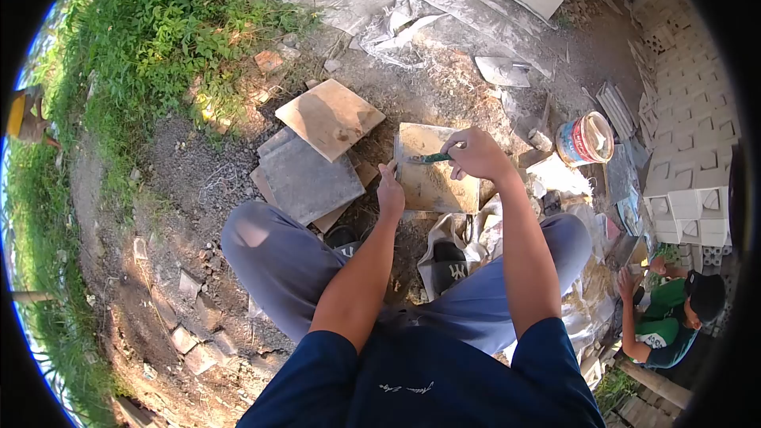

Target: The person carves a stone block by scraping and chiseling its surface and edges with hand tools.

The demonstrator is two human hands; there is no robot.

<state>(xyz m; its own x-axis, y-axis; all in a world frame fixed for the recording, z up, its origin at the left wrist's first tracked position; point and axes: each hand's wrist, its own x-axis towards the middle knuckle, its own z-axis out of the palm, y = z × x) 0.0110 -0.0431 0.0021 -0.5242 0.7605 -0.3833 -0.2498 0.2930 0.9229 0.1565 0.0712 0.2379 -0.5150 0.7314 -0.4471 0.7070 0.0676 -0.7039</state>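
Observation:
A square tan tile (436, 186) lies in front of me between my knees. My right hand (474, 154) is closed round the green handle of a small tool (432, 158), whose end reaches over the tile's upper left part. At the tile's left edge is my left hand (389, 190), its fingers pressed together by that edge. Whether they grip it is too small to tell. Left of this hand, another tan tile (329, 119) rests partly over a grey square tile (313, 182), with more pieces beneath.
A labelled bucket (585, 140) stands at the right. Beyond it rise stacked pale blocks (690, 143). A person in green and black (674, 313) sits at the lower right. Green plants (166, 24) grow at the upper left. A pale slab with a handle (503, 71) lies farther ahead.

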